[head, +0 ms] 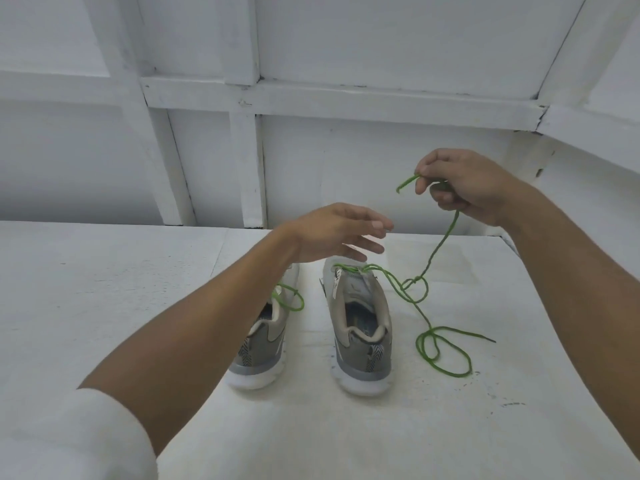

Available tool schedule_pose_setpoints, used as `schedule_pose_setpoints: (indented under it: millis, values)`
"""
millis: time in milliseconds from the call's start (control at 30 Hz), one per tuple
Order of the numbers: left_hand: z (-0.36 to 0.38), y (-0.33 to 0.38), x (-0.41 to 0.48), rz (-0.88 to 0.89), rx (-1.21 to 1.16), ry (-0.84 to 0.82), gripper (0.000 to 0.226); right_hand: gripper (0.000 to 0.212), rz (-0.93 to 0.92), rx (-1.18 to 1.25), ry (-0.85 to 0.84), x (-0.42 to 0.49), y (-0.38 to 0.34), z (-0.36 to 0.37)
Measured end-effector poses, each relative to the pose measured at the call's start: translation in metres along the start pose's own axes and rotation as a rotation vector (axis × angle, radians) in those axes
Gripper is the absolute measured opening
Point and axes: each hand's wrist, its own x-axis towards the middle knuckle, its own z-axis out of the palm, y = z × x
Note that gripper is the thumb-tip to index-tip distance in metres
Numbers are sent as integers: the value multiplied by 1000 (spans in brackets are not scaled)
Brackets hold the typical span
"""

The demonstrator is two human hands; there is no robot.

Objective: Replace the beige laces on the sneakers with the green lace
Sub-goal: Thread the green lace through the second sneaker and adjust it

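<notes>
Two sneakers (360, 362) stand heels toward the person on the white worktop (104, 289); the left sneaker (258, 344) already shows green. Beside the right sneaker (362, 327) the green lace (432, 331) lies in loose loops, running from that shoe's front. The left hand (337, 233) hovers above the toe, grip spread; the right hand (464, 188), farther up, pinches the lace near its end. Threading looks underway; next, the tip needs an eyelet. The left hand hides the eyelets.

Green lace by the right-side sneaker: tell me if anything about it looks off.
Yes. The green lace has a snarl, seemingly a knot, partway between the right sneaker and the right hand pinching it. More slack lies in crossed loops on the table.
</notes>
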Motion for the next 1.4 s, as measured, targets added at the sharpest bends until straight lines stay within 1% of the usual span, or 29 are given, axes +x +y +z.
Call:
schedule_pose_setpoints:
  millis: [33, 67, 100, 167, 200, 233, 367, 433, 500, 600, 667, 733, 833, 867, 933, 1033, 1133, 1200, 1300, 1400]
  values:
    - [4, -3, 3, 1, 62, 70, 16, 14, -1, 6, -7, -1, 0, 2]
    - [7, -5, 7, 2, 136, 149, 22, 14, -3, 11, -14, -2, 0, 4]
    - [10, -6, 10, 4, 207, 216, 33, 14, -5, 14, -20, -3, -1, 6]
    - [15, -4, 16, 17, 266, 264, 55, 14, -10, 21, -31, -5, -2, 10]
    - [17, -3, 17, 25, 248, 262, 59, 14, -12, 25, -34, -6, -3, 11]
    - [18, -2, 18, 34, 221, 249, 56, 14, -15, 32, -36, -7, -3, 11]
    - [16, 0, 14, 58, 76, 126, 20, 15, -16, 29, -25, -9, 0, 9]
    - [11, 0, 9, 73, -8, 127, 15, 15, -6, 23, -18, -9, 3, 8]
    - [3, 0, 5, 81, 15, 168, 16, 15, 6, -3, -10, -10, 8, 6]
    - [-7, 3, -1, 76, 217, 283, 16, 15, 22, -149, -3, -12, 14, 8]
    - [-10, 8, -1, 47, 356, 335, 11, 13, 27, -229, -18, -14, 16, 13]
    - [-9, 12, 0, 1, 461, 346, 15, 9, 14, -246, -58, -14, 19, 22]
    - [-7, 15, 2, -31, 563, 318, 20, 23, -21, -218, -136, -14, 23, 37]
    - [-6, 15, 3, -30, 582, 307, 21, 24, -40, -248, -155, -13, 24, 42]
    - [-7, 14, 5, -33, 604, 289, 21, 19, -74, -321, -164, -13, 27, 51]
    - [-9, 11, 7, -46, 597, 281, 17, 9, -92, -308, -88, -10, 32, 57]
    - [-10, 11, 5, -59, 489, 288, 23, 8, -91, -293, -36, -8, 36, 59]
    - [-12, 7, 5, -96, 439, 327, 28, 10, -75, -299, 11, -6, 42, 61]
    - [-16, -12, 11, -256, 456, 408, 31, 10, -21, -318, 66, -1, 56, 66]
    - [-16, -34, 18, -457, 482, 371, 27, 10, 46, -307, 59, 4, 73, 78]
